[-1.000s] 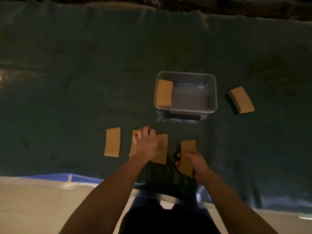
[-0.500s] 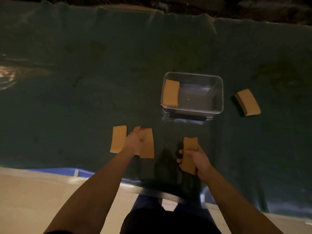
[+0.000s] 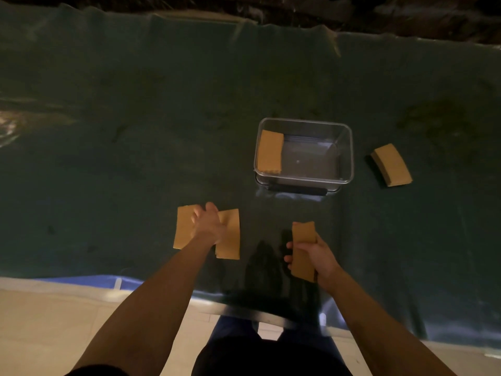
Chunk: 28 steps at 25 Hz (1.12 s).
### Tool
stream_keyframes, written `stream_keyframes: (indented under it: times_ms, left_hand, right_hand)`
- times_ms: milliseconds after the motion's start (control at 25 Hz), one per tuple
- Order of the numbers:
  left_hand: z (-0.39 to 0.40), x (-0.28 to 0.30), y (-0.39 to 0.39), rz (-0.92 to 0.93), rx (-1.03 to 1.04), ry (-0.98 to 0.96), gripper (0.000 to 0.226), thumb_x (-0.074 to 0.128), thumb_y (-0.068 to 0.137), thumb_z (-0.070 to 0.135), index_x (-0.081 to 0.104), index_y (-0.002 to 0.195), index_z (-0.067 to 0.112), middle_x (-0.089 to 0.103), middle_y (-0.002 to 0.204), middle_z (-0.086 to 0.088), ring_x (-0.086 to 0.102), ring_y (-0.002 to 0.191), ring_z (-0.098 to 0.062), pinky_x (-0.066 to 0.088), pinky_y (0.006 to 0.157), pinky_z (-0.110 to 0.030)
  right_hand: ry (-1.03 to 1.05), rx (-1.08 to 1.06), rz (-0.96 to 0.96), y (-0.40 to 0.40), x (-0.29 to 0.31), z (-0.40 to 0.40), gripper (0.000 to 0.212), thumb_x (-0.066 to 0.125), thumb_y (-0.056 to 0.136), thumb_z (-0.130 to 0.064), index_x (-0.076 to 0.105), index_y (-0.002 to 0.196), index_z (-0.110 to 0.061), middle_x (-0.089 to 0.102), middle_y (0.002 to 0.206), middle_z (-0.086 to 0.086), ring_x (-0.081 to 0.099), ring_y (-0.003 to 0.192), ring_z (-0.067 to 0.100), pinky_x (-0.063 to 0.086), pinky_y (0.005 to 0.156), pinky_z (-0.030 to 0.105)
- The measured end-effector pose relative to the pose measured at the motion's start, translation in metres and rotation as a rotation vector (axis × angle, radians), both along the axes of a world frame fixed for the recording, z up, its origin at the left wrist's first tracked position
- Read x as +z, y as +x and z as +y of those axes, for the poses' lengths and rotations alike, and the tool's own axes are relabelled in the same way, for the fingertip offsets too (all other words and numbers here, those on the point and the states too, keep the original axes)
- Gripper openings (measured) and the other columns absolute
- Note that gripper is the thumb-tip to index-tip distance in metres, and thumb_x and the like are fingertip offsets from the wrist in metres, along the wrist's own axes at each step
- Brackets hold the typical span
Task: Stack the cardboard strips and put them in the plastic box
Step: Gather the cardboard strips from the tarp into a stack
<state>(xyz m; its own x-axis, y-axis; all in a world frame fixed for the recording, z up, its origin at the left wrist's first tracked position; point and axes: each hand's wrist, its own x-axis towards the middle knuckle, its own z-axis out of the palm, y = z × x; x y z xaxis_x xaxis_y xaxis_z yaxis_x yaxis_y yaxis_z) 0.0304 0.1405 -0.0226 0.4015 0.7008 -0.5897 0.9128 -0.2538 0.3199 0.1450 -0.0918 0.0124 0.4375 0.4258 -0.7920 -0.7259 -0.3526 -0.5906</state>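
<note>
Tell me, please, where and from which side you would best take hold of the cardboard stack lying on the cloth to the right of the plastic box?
The cardboard stack lies flat and angled, clear of the plastic box. I would probably come from above and pinch across its two long edges near the middle, keeping the layers together.

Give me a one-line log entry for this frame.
left hand: over two strips | right hand: holding stack | box: one stack inside

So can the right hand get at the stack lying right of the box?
Probably, once emptied: the right hand grips a strip now, but nothing lies between it and that stack.
</note>
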Motion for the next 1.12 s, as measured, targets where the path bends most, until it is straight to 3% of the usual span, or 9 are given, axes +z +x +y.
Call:
stream_keyframes:
  times_ms: [200,320,400,520,680,760,840,960,1120]
  left_hand:
    - [0.0,0.023,0.002,-0.223,0.201,-0.457,0.05,0.06,0.093,0.0,0.038,0.137,0.01,0.052,0.132,-0.014,0.056,0.118,-0.031,0.055,0.088,-0.039]
    - [-0.025,0.042,0.011,-0.353,0.249,-0.819,0.046,0.065,0.089,-0.001,0.048,0.128,0.016,0.058,0.128,-0.01,0.058,0.114,-0.024,0.052,0.083,-0.034]
    - [-0.046,0.046,0.019,-0.42,0.211,-0.894,0.039,0.066,0.088,-0.002,0.05,0.117,0.019,0.062,0.114,-0.004,0.06,0.103,-0.018,0.048,0.078,-0.032]
    - [-0.066,0.045,0.03,-0.514,0.199,-0.828,0.033,0.062,0.088,-0.008,0.049,0.107,0.015,0.062,0.099,-0.006,0.063,0.09,-0.02,0.054,0.068,-0.031]
    - [-0.07,0.042,0.031,-0.521,-0.03,-0.474,0.03,0.074,0.084,0.007,0.053,0.104,0.013,0.057,0.107,-0.007,0.062,0.092,-0.016,0.058,0.075,-0.022]
    - [-0.065,0.041,0.029,-0.482,-0.197,-0.324,0.051,0.079,0.079,0.016,0.052,0.123,0.018,0.046,0.129,-0.008,0.052,0.118,-0.023,0.049,0.101,-0.034]
    - [-0.063,0.044,0.028,-0.499,-0.359,-0.385,0.093,0.084,0.071,0.024,0.032,0.147,0.033,0.028,0.15,-0.003,0.03,0.139,-0.025,0.034,0.113,-0.039]
    - [-0.074,0.049,0.03,-0.455,-0.665,-0.406,0.134,0.09,0.056,0.041,-0.004,0.149,0.056,0.007,0.158,0.013,0.011,0.143,-0.019,0.024,0.112,-0.046]
    - [-0.075,0.042,0.031,-0.429,-0.679,-0.372,0.139,0.091,0.05,0.051,-0.013,0.141,0.067,0.011,0.15,0.02,0.016,0.142,-0.025,0.025,0.114,-0.055]
  right_hand:
    - [0.051,0.037,0.037,-0.002,0.005,0.007,0.042,0.062,0.092,-0.015,0.053,0.13,-0.03,0.064,0.096,0.015,0.064,0.071,0.027,0.054,0.067,0.043]
    - [0.12,0.1,0.119,0.0,0.01,0.016,0.054,0.073,0.081,-0.037,0.053,0.131,-0.038,0.067,0.113,0.011,0.067,0.095,0.03,0.057,0.084,0.051]
    - [0.124,0.182,0.158,-0.002,0.014,0.021,0.055,0.075,0.077,-0.041,0.056,0.128,-0.036,0.07,0.115,0.009,0.067,0.102,0.03,0.059,0.082,0.049]
    - [0.134,0.221,0.156,-0.004,0.016,0.026,0.035,0.07,0.086,-0.028,0.062,0.119,-0.022,0.077,0.093,0.008,0.073,0.077,0.022,0.06,0.061,0.034]
    - [0.164,0.177,0.198,0.0,0.016,0.023,0.03,0.062,0.093,-0.018,0.059,0.123,-0.015,0.074,0.094,0.016,0.07,0.076,0.029,0.06,0.068,0.042]
    - [0.161,0.19,0.194,0.002,0.016,0.022,0.032,0.063,0.093,-0.018,0.057,0.124,-0.015,0.071,0.092,0.017,0.068,0.072,0.028,0.059,0.065,0.043]
    - [0.142,0.196,0.169,0.004,0.016,0.023,0.032,0.065,0.091,-0.02,0.058,0.122,-0.018,0.072,0.09,0.017,0.069,0.07,0.029,0.059,0.061,0.041]
    - [0.151,0.224,0.107,0.003,0.017,0.029,0.035,0.069,0.086,-0.02,0.065,0.121,-0.025,0.077,0.1,0.013,0.074,0.087,0.033,0.061,0.068,0.044]
    - [0.178,0.231,0.151,0.001,0.02,0.032,0.034,0.066,0.089,-0.015,0.065,0.121,-0.025,0.077,0.098,0.015,0.075,0.084,0.034,0.061,0.064,0.043]
